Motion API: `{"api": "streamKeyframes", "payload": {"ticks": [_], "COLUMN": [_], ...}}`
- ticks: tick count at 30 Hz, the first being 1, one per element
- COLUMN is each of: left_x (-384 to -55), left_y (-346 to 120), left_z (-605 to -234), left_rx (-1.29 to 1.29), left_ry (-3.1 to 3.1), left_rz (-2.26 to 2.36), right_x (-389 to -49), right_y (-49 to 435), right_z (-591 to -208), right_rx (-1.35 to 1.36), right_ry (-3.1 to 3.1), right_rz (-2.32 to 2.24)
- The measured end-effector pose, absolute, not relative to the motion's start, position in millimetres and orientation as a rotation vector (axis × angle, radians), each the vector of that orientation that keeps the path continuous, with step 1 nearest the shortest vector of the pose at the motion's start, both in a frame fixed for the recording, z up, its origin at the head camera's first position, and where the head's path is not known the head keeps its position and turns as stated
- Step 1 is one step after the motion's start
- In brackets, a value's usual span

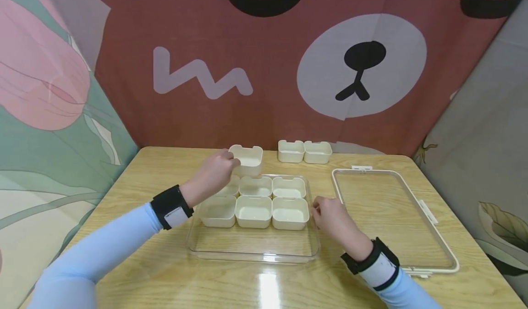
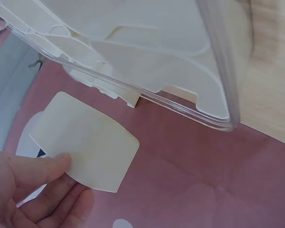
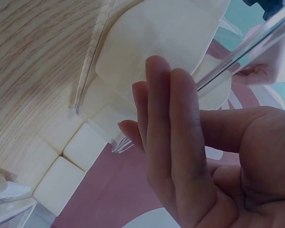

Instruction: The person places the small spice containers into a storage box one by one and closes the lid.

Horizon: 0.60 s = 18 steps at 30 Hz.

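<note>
The step in hand looks like the transfer of one cup between a tray and the area behind it, though these pictures alone do not tell which way it is travelling. The left hand (image 1: 211, 173) pinches a cream, round-cornered rectangular plastic cup (image 1: 249, 166) by its side, thumb against one face of the wall and fingers behind it; the cup hangs just beyond the far edge of a shallow rectangular tray of clear plastic (image 1: 253, 257), apart from it. The right hand (image 1: 333, 218) is at the tray's right wall, fingers drawn in toward the thumb, and appears to grip the rim, probably to steady it. Inside the tray stand six matching cream cups (image 1: 253, 213) in two rows of three, the far left one partly hidden by the left hand; nearer the person, wood grain shows through the tray's floor. Two more cream cups (image 1: 291, 153) stand side by side at the back of the pale wooden surface (image 1: 156, 265), and a clear rectangular lid with a white rim and clips (image 1: 422, 212) lies to the right. As a judgement, the next move calls for a level, steady carry: well clear of the far wall and neighbouring cups if the cup is going in, or a gentle release beside the pair if it is coming out, with the right hand holding the tray against any shift.
</note>
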<state>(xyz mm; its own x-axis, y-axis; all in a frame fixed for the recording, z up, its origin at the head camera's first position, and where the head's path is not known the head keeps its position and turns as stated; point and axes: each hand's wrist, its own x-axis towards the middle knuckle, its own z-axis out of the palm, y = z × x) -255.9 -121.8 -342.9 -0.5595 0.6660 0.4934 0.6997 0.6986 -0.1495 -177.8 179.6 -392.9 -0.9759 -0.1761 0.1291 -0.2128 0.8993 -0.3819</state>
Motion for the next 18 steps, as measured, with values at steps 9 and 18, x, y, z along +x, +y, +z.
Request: {"api": "streamKeyframes", "payload": {"ticks": [9,18], "left_x": [-237.0,-215.7], "left_y": [-134.6,-139.5], "left_z": [-346.9,-346.9], "left_rx": [-1.021,-1.006], "left_ry": [-2.307,-2.297], "left_rz": [-0.113,-0.146], "right_x": [-177.5,-176.7], "right_y": [177.7,177.1], "right_z": [-390.9,-390.4], "right_rx": [0.281,0.272], "right_ry": [-2.998,-3.006], "right_rz": [0.618,0.613]}}
